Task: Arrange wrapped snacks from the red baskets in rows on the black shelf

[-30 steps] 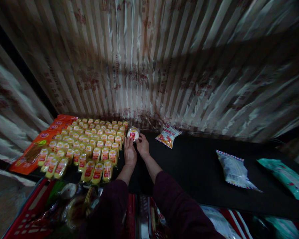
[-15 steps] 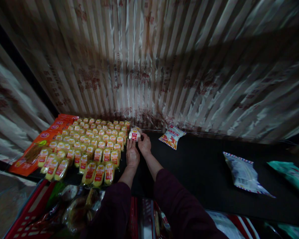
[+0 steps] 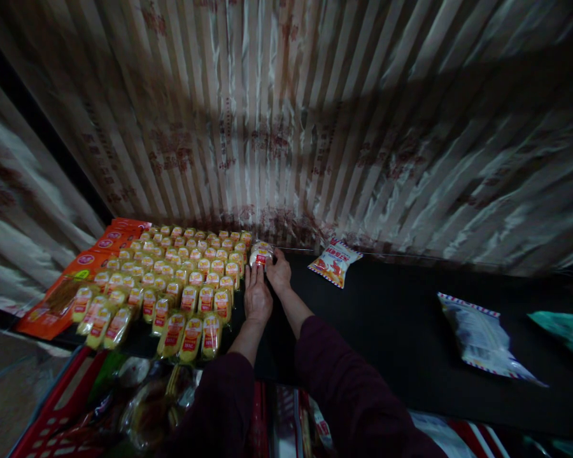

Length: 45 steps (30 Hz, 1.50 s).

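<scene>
At the back of the black table (image 3: 386, 331) a round white cake in clear wrap with a red label (image 3: 261, 254) sits just right of the rows of yellow wrapped cakes (image 3: 190, 299). My left hand (image 3: 258, 299) reaches up to its front side, fingers stretched out and fingertips at the wrapper. Against its right edge my right hand (image 3: 279, 273) is curled, thumb and fingers gripping the wrapper. Part of the cake's lower edge is hidden behind my fingers.
Orange packets (image 3: 52, 308) lie along the left end. A small snack bag (image 3: 335, 263), a white bag (image 3: 487, 340) and a green bag (image 3: 566, 334) lie to the right. Below the front edge stands a red basket (image 3: 52, 413) of packaged food. A striped curtain (image 3: 277, 114) hangs behind.
The view has shifted slightly, so the bags on the right appear farther right. Both hands stay at the round white cake, with little visible movement.
</scene>
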Tool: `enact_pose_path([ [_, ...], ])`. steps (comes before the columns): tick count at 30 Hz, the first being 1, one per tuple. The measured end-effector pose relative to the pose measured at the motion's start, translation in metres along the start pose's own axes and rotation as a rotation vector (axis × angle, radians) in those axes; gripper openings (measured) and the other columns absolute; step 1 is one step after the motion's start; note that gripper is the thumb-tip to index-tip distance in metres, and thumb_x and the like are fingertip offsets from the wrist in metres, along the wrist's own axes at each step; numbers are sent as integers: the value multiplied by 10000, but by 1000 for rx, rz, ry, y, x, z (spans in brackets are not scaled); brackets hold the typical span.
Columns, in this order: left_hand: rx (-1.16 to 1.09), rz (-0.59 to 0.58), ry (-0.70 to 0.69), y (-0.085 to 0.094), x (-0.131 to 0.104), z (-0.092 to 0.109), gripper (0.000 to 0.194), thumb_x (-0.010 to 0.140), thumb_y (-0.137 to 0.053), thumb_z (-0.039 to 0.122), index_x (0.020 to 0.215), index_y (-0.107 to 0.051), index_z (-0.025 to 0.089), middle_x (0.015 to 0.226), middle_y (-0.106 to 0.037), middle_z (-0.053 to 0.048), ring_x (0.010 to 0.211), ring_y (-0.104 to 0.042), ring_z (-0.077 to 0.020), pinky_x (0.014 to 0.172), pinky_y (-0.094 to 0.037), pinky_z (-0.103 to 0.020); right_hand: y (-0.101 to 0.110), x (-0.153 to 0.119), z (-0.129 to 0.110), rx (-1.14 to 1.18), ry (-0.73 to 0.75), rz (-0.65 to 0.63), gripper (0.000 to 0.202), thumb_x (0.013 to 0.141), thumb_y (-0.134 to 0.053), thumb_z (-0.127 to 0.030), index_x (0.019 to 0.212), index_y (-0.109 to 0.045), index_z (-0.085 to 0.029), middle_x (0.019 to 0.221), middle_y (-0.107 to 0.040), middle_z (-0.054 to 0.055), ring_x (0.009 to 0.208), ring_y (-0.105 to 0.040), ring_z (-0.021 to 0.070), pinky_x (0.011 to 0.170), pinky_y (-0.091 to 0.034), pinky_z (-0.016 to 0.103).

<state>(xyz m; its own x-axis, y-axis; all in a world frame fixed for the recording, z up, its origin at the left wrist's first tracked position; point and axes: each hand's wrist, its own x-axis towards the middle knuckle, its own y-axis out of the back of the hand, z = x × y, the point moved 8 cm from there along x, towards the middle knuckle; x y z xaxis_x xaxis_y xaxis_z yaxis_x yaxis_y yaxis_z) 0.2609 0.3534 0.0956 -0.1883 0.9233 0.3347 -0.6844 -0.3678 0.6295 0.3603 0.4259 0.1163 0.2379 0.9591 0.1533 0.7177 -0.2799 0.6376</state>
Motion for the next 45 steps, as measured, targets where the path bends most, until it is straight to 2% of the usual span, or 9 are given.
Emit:
enact_pose_path([
  [4, 29, -47, -10, 0, -1, 5, 577, 815, -350, 50, 1388, -394, 106, 1464, -369, -83, 1413, -139, -232, 1155, -243, -385, -1, 6, 0, -11, -9, -4, 389, 851, -485, -224, 1229, -549, -159, 1137, -660, 121, 1062, -617, 228, 919, -458, 311],
  [9, 47, -19, 12, 3, 0, 6, 545, 833, -362, 71, 1374, -416, 112, 1474, -345, -103, 1413, -140, -239, 1155, -235, -403, -3, 9, -3, -39, 23, 3, 361, 845, -484, -211, 1194, -569, -181, 1129, -663, 95, 1039, -621, 208, 923, -451, 306],
  [18, -9, -7, 11, 4, 0, 2, 531, 848, -327, 56, 1352, -449, 166, 1458, -381, -78, 1417, -114, -214, 1153, -244, -408, -5, -1, -9, 14, 91, 104, 378, 836, -455, -207, 1171, -572, -79, 1158, -627, 155, 1071, -580, 214, 991, -394, 316],
  [22, -39, 8, 11, 4, 0, 1, 540, 841, -347, 56, 1352, -449, 196, 1444, -407, -66, 1415, -143, -207, 1148, -261, -415, -4, -4, -6, 38, 73, 110, 422, 830, -467, -229, 1222, -527, -86, 1230, -585, 160, 1150, -530, 229, 1038, -345, 355],
  [26, -49, 9, 8, 3, 0, 1, 516, 846, -335, 53, 1330, -473, 166, 1434, -420, -82, 1413, -161, -193, 1149, -260, -383, 3, -11, -6, 45, 60, 113, 421, 836, -457, -239, 1227, -516, -95, 1254, -567, 151, 1184, -499, 227, 1046, -328, 355],
  [29, -77, 16, 16, 3, -1, -1, 483, 854, -352, 68, 1307, -495, 150, 1428, -427, -92, 1406, -197, -186, 1152, -252, -368, 11, -22, -10, 25, 71, 91, 407, 838, -443, -219, 1212, -526, -82, 1254, -562, 164, 1189, -489, 224, 1044, -324, 346],
  [34, -149, 37, 62, 7, 0, -7, 450, 871, -347, 73, 1264, -531, 192, 1396, -470, -47, 1386, -256, -149, 1154, -252, -353, 22, -51, -14, 24, 80, 45, 391, 823, -447, -181, 1183, -549, -66, 1239, -569, 167, 1183, -488, 223, 1043, -327, 348],
  [39, -132, 11, 152, 15, -4, -11, 429, 839, -387, 45, 1215, -563, 154, 1358, -503, -86, 1336, -356, -159, 1135, -300, -343, 35, -84, -20, 32, 133, 10, 379, 813, -439, -161, 1161, -561, -76, 1231, -572, 160, 1180, -489, 221, 1049, -324, 369],
  [45, -104, -38, 42, 30, -40, 8, 375, 831, -406, 88, 1148, -601, 141, 1283, -564, -103, 1250, -454, -187, 1094, -357, -376, 47, -132, -27, 81, 162, -40, 375, 804, -418, -153, 1136, -581, -87, 1205, -594, 143, 1149, -509, 202, 1040, -342, 348],
])
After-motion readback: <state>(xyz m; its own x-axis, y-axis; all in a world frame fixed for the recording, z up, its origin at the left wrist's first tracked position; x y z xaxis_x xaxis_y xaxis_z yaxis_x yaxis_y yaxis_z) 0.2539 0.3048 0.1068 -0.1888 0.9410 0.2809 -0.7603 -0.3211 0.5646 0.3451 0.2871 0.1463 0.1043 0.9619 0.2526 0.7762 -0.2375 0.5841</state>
